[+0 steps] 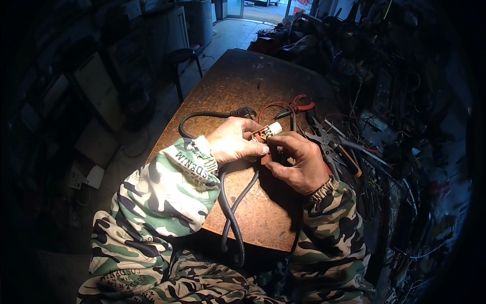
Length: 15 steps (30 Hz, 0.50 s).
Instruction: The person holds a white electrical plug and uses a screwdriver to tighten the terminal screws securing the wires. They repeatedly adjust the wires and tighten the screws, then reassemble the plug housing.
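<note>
My left hand (pixel 236 141) is closed around a small electrical part (pixel 263 134) with a white cylindrical end, brass-coloured contacts and a reddish-brown body. Its thumb lies across the near side of the part. From the right, my right hand (pixel 302 163) has its fingers curled in, index finger and thumb at the part's lower side. What lies between those fingertips is partly hidden. A thick black cable (pixel 234 215) loops beneath my hands and hangs over the table's near edge. Its black plug (pixel 246 112) rests just beyond my left hand.
The worn wooden table (pixel 238 83) carries red-handled pliers (pixel 304 105) and a thin red wire (pixel 273 105) beyond my hands. Grey pliers (pixel 324 139) and an orange-and-black handle (pixel 350 161) crowd its right side. Tangled wires and parts pile up rightward. A dark stool (pixel 180 57) stands at left.
</note>
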Each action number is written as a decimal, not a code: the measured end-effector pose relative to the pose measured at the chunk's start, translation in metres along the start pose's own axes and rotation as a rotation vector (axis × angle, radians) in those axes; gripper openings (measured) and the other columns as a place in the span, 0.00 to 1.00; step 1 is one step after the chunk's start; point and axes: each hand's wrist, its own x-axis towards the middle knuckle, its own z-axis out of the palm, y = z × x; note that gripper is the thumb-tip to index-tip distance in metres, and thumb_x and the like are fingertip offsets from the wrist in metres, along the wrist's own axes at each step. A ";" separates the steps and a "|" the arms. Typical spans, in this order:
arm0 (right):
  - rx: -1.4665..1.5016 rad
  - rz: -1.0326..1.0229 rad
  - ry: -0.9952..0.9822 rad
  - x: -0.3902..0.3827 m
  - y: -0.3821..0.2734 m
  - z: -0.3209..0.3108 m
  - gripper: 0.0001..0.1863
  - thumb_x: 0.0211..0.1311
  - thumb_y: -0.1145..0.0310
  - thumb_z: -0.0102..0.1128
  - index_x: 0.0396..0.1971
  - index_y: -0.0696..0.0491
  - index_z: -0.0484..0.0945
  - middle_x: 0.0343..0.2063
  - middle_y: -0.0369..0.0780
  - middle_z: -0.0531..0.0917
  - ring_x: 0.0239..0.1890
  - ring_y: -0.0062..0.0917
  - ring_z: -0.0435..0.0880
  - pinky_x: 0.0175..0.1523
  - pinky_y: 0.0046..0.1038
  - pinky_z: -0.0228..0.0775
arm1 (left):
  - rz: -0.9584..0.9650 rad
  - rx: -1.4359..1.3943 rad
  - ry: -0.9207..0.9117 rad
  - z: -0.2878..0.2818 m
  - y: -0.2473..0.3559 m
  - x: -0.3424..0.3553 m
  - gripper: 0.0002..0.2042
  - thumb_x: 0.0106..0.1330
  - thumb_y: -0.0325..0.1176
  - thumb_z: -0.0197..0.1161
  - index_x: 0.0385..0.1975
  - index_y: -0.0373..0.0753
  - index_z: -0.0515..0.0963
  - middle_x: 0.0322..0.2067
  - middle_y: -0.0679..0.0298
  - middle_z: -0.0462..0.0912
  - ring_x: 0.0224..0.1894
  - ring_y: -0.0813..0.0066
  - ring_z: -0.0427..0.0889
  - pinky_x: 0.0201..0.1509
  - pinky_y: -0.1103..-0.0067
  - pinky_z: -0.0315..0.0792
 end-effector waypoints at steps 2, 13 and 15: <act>0.102 0.028 0.041 -0.002 0.008 0.005 0.24 0.51 0.73 0.73 0.49 0.63 0.78 0.40 0.48 0.84 0.43 0.30 0.87 0.45 0.28 0.81 | -0.014 -0.022 -0.004 0.001 0.004 -0.002 0.34 0.58 0.27 0.74 0.61 0.18 0.63 0.46 0.52 0.82 0.47 0.71 0.83 0.53 0.79 0.78; -0.145 0.070 0.209 -0.004 -0.008 0.009 0.16 0.51 0.75 0.71 0.40 0.62 0.80 0.32 0.45 0.85 0.34 0.31 0.88 0.39 0.27 0.81 | 0.022 -0.220 -0.035 0.000 -0.003 0.001 0.35 0.61 0.28 0.72 0.62 0.19 0.60 0.39 0.55 0.82 0.36 0.75 0.84 0.40 0.81 0.81; -0.214 0.029 0.222 -0.005 -0.005 0.002 0.15 0.49 0.77 0.69 0.39 0.61 0.81 0.31 0.44 0.84 0.33 0.31 0.87 0.38 0.26 0.80 | 0.007 -0.219 -0.064 0.000 -0.005 0.002 0.33 0.61 0.25 0.68 0.63 0.19 0.60 0.39 0.55 0.82 0.36 0.76 0.84 0.39 0.81 0.81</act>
